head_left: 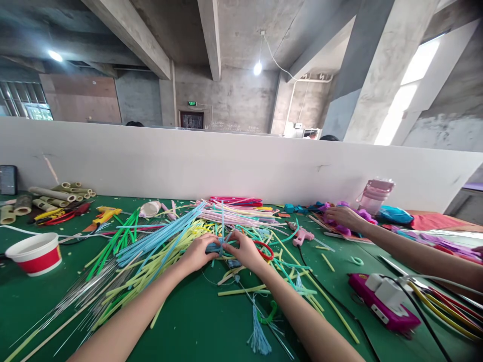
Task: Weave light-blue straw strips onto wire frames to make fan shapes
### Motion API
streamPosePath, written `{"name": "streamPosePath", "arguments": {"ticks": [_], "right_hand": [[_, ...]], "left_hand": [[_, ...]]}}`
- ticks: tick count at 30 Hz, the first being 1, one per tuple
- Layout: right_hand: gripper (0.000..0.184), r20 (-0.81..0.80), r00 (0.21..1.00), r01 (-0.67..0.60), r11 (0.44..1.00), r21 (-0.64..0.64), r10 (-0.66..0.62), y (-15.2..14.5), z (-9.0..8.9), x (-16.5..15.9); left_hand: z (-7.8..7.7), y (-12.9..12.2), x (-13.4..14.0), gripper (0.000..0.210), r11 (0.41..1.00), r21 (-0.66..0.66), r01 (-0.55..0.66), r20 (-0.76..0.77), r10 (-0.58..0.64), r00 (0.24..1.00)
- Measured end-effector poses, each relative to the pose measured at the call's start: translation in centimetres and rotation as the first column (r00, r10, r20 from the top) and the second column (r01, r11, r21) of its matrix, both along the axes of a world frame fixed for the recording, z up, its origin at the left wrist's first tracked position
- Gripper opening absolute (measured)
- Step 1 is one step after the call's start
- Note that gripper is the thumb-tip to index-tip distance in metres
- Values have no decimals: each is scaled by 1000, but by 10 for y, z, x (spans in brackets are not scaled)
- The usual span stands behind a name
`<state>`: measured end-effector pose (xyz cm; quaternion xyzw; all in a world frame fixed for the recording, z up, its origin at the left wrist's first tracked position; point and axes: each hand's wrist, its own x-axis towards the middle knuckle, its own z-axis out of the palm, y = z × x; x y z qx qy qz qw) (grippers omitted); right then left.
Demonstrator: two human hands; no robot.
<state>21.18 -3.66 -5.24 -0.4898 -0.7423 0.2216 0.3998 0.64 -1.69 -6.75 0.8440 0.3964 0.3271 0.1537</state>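
My left hand [199,252] and my right hand [245,250] meet above the middle of the green table. Between their fingertips is a small blue chenille-stem piece [215,247], with one blue stem [222,221] standing upright from it. The left fingers wrap round its left side; the right thumb and forefinger pinch its right side. Behind my hands lie heaps of blue stems [162,236] and yellow-green stems [147,271]. A red ring [265,250] lies just beyond my right hand. Below my right wrist rests a light blue tassel [258,334].
A paper cup [35,256], bamboo pieces [56,193] and a yellow glue gun [106,215] are at left. At right are a pink glue gun [302,235], a purple power strip [385,304] with cables, and another person's hand [343,217] over purple pieces. A white partition [234,166] stands behind.
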Motion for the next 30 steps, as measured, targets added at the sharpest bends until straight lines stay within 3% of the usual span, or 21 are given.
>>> {"name": "streamPosePath", "arguments": {"ticks": [9,18,21,26,30], "right_hand": [[20,-13,998,-67,997,-43,66,1,-2,-9],[19,-92,994,67,998,11,-66,2,-2,-10],[17,-84,996,8,999,32,-5,-1,0,-11],[20,-10,982,-183,965,187,188,-9,7,-14],[22,13,980,-197,955,224,199,-10,6,-16]], "left_hand": [[10,-7,3,10,997,-29,69,57,-67,996],[11,-9,6,21,999,-43,-12,41,14,999],[9,-7,4,20,996,-82,25,51,-21,998],[5,1,0,16,962,-214,167,135,-141,981],[4,3,0,16,945,-217,244,179,-207,962]]}}
